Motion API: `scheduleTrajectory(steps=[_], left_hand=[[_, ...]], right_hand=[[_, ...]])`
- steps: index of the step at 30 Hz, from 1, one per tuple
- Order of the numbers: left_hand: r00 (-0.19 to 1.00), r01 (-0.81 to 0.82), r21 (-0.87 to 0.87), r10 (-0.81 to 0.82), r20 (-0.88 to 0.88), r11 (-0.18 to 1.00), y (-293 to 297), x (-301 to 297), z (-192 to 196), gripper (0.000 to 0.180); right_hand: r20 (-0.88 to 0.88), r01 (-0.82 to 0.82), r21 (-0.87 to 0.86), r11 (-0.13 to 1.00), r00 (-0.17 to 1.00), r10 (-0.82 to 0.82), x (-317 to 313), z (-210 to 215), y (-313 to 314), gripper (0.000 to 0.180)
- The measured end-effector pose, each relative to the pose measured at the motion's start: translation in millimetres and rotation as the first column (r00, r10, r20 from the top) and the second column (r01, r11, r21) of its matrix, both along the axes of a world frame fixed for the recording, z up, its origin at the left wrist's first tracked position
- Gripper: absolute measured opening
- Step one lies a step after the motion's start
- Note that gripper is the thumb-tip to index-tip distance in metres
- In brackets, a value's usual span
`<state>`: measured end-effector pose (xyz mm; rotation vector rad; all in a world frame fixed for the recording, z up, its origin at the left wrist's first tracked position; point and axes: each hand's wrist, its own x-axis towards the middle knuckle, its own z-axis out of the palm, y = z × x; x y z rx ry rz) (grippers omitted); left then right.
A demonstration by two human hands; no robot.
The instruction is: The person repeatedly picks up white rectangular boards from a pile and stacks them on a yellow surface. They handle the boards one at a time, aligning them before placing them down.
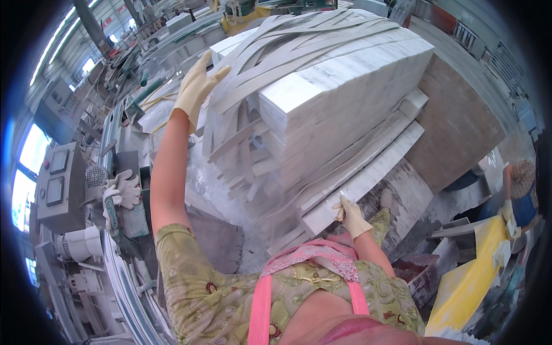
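My left hand (200, 86), in a cream rubber glove, reaches out beside the far left end of a stack of pale marble slabs (345, 109). Its thumb and fingers are spread, with nothing seen between them. Thin grey stone strips (253, 77) lie crisscrossed over the stack's top and left side, close to that hand. In front of the stack, long white stone strips (368, 178) lie side by side. My right hand (352, 217), gloved alike, is closed at the near edge of the front strip, fingers curled against it. The underside of that grip is hidden.
A grey control box (60, 187) and a pair of work gloves (122, 190) are at left. A brown board (460, 121) stands right of the stack. At lower right, another person's gloved hand (509, 221) is by a yellow sheet (468, 282). Broken pieces lie below the stack.
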<state>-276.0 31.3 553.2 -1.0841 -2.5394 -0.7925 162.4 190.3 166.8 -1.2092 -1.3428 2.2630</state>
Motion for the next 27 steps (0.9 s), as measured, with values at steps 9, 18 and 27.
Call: scheduleTrajectory(steps=[9, 18, 27], left_hand=[[0.963, 0.084, -0.011, -0.078, 0.259, 0.996, 26, 17, 5, 0.094], [0.954, 0.035, -0.18, 0.02, 0.298, 0.983, 50, -20, -9, 0.098], [0.987, 0.054, -0.073, -0.042, 0.157, 0.996, 36, -21, -6, 0.097]], right_hand=[[-0.01, 0.051, -0.012, 0.999, 0.999, -0.051, 25, -10, 6, 0.051], [-0.032, 0.085, -0.019, 0.996, 0.996, -0.085, 40, -12, 14, 0.051], [-0.08, 0.064, 0.027, 0.998, 0.995, -0.062, 53, -27, 20, 0.05]])
